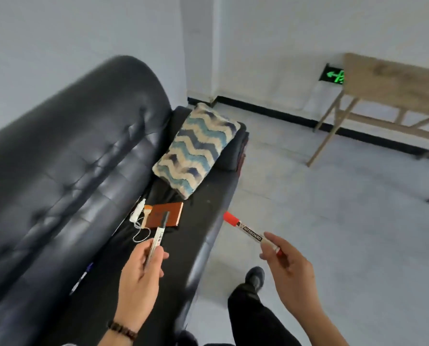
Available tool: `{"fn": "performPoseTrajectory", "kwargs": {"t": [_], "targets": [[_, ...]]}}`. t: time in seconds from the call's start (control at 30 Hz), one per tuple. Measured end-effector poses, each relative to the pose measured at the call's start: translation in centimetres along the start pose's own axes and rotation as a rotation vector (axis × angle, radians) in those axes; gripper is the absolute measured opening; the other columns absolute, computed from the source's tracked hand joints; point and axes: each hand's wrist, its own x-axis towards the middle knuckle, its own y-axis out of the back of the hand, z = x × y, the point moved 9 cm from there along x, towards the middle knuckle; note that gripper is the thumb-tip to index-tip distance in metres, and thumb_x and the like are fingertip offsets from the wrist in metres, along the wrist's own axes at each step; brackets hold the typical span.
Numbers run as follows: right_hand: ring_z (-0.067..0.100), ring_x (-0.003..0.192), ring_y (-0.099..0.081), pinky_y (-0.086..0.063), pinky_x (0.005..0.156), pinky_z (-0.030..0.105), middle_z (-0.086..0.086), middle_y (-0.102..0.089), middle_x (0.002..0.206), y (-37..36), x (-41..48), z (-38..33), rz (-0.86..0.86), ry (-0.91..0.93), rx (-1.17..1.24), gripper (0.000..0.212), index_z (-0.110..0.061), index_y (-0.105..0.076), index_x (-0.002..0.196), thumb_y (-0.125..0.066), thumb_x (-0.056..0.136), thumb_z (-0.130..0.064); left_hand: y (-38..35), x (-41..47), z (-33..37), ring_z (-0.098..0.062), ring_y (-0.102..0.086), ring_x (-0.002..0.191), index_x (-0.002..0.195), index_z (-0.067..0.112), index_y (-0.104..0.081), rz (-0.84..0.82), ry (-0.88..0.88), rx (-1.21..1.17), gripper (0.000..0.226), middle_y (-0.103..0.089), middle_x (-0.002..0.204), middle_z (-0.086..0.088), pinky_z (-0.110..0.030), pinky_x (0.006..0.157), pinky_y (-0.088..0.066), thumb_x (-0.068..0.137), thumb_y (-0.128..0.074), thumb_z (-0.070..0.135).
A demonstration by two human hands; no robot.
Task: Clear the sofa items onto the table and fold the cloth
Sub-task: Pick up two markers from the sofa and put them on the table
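Left hand (139,278) pinches black marker (159,237), right (289,267) red marker (249,231).

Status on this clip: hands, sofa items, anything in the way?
Left hand grips black marker, right hand grips red marker. Notebook, white cord, patterned cloth on sofa. Bare floor toward table.

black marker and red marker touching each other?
Apart. Head view: black marker in the left hand, red marker in the right hand, with sofa seat showing between them.

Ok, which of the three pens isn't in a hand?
The blue-tipped pen lying on the sofa seat near the backrest. The left hand holds the black-capped marker, the right hand the red marker.
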Motion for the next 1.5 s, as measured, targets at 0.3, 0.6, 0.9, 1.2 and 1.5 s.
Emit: {"fn": "performPoseTrajectory", "kwargs": {"t": [0.3,0.6,0.9,1.2,1.5], "targets": [[0.007,0.082,-0.072,-0.055,0.081,0.031,0.014,-0.069,0.087,22.9,-10.8,11.6,0.610,-0.201,0.354,0.019,-0.031,-0.068,0.110,-0.062,0.093,-0.027,-23.8,-6.2,13.2,-0.006,-0.058,0.060,0.099,0.032,-0.058,-0.496,-0.317,0.131,0.009,-0.061,0.070,-0.006,-0.012,0.055,-0.046,0.093,-0.057,0.024],[0.017,0.080,-0.071,-0.054,0.081,0.045,0.012,-0.069,0.079,43.4,-13.9,21.9,0.835,-0.283,0.407,0.016,-0.035,-0.068,0.107,-0.062,0.094,-0.027,-48.1,-19.0,19.0,-0.007,-0.061,0.065,0.095,0.036,-0.058,-0.677,-0.420,0.203,0.008,-0.064,0.074,0.001,-0.022,0.057,-0.049,0.094,-0.056,0.028],[0.022,0.083,-0.068,-0.054,0.077,0.031,0.001,-0.072,0.078,58.4,-8.5,27.3,0.869,-0.321,0.389,0.019,-0.035,-0.067,0.110,-0.062,0.093,-0.029,-65.3,-23.1,22.1,-0.007,-0.059,0.063,0.095,0.037,-0.060,-0.755,-0.329,0.169,0.008,-0.065,0.070,0.000,-0.017,0.052,-0.045,0.092,-0.057,0.030],[0.021,0.085,-0.070,-0.055,0.081,0.038,0.001,-0.072,0.081,74.9,6.2,32.6,0.871,-0.376,0.312,0.019,-0.033,-0.068,0.110,-0.064,0.093,-0.025,-87.6,-18.2,25.8,-0.006,-0.060,0.061,0.097,0.027,-0.064,-0.792,-0.127,0.104,0.006,-0.065,0.074,-0.004,-0.030,0.062,-0.050,0.092,-0.061,0.026],[0.034,0.083,-0.067,-0.054,0.081,0.051,0.006,-0.070,0.080,92.0,17.3,34.8,1.077,-0.324,0.396,0.020,-0.030,-0.069,0.109,-0.064,0.091,-0.022,-110.2,-15.4,39.8,-0.013,-0.060,0.064,0.096,0.028,-0.064,-0.953,-0.297,0.140,0.006,-0.065,0.072,-0.002,-0.020,0.055,-0.047,0.091,-0.062,0.025]]}}
